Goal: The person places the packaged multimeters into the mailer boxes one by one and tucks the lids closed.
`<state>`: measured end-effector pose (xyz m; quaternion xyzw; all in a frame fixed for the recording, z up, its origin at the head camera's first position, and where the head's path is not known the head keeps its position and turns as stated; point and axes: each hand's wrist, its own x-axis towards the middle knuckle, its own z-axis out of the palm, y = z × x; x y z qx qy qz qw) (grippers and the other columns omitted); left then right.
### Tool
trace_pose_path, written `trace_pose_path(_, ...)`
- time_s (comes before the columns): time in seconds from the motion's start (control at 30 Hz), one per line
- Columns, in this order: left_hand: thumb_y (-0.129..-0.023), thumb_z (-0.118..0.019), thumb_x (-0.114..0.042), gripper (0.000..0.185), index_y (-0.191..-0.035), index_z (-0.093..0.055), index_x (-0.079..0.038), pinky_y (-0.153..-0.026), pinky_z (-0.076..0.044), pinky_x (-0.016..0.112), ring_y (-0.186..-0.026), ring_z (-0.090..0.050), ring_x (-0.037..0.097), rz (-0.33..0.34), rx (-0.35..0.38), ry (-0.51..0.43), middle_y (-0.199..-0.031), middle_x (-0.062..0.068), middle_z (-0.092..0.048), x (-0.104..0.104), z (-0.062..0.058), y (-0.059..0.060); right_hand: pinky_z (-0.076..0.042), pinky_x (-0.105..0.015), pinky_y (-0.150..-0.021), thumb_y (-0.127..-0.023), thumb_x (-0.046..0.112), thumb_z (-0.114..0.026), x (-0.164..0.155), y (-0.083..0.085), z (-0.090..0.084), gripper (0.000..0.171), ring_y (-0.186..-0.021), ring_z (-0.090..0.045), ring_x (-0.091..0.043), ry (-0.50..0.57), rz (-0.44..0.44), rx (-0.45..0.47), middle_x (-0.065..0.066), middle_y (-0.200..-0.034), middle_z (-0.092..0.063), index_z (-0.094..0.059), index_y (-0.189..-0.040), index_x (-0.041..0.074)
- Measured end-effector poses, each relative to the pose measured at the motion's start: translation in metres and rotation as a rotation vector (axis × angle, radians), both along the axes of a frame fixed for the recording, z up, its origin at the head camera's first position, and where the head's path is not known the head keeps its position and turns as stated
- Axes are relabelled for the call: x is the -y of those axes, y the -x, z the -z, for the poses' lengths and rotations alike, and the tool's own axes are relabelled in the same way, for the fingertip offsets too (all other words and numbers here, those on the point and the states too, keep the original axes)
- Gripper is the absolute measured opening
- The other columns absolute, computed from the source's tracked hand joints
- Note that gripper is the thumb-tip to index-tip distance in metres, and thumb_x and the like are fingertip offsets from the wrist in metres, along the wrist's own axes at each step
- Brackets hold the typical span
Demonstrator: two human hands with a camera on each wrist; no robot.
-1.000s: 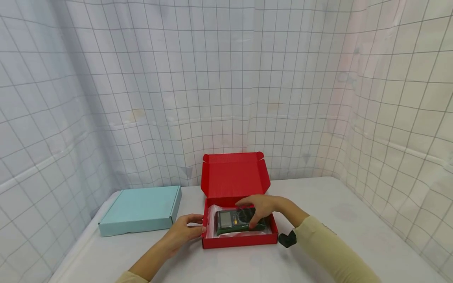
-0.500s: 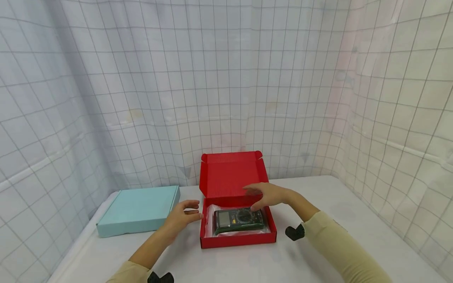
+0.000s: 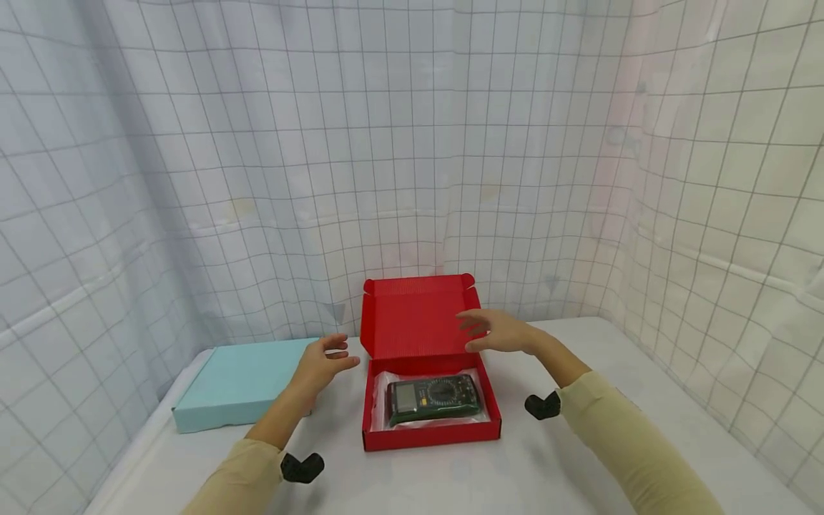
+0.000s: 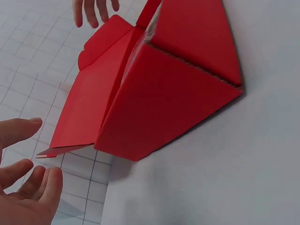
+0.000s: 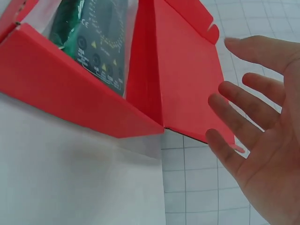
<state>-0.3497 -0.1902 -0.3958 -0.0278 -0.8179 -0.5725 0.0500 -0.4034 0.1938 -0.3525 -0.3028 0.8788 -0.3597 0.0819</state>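
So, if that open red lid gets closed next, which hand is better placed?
Probably the right hand: in the head view it overlaps the right side of the red lid, while the left hand is off to its left. Both look empty.

bright, diffuse light leaves faint, soft-edged shadows on the table (image 3: 444, 481) (both wrist views look slightly hazy).

Your left hand (image 3: 318, 363) and right hand (image 3: 505, 333) hover, loosely curved, near either side of the red box (image 3: 431, 435), its lid (image 3: 418, 320) raised. A multimeter (image 3: 434, 399) lies inside amid pale wrapping (image 3: 380, 413); a light-blue box (image 3: 247, 379) sits to the left.
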Motion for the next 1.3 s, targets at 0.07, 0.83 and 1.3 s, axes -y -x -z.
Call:
trace_pose_path(0.07,-0.094,-0.077,-0.018,0.065,-0.149,-0.048,0.000,-0.108,-0.042,0.061,-0.130,-0.052,0.042,-0.008,-0.009,-0.014,-0.142,0.024,-0.052,0.001,-0.004,0.008,-0.054,-0.051,-0.097,-0.094,0.021,-0.073,-0.004,0.003,-0.001,0.070,-0.128,-0.055,-0.037,0.027,0.031,-0.021,-0.017,-0.141,-0.058,-0.044,-0.154,0.002)
trace_pose_path(0.83,-0.110,-0.054,-0.018,0.051,-0.157,-0.041,-0.002,-0.105,-0.047,0.052,-0.132,-0.053,0.045,0.115,0.069,-0.363,-0.153,0.025,-0.045,-0.018,0.015,0.050,-0.050,-0.051,-0.102,-0.112,0.018,-0.044,-0.006,0.036,0.040,0.048,-0.120,-0.064,-0.040,0.366,0.275,0.119,-0.027,-0.145,-0.054,-0.040,-0.154,-0.006)
trace_pose_path(1.3,-0.106,-0.061,-0.009,0.053,-0.154,-0.043,0.002,-0.105,-0.048,0.046,-0.132,-0.055,0.038,0.149,0.047,-0.454,-0.150,0.026,-0.048,-0.027,0.018,0.053,-0.053,-0.047,-0.099,-0.108,0.012,-0.056,0.001,0.039,0.043,0.053,-0.120,-0.064,-0.040,0.621,0.249,0.376,-0.029,-0.144,-0.051,-0.035,-0.156,0.000)
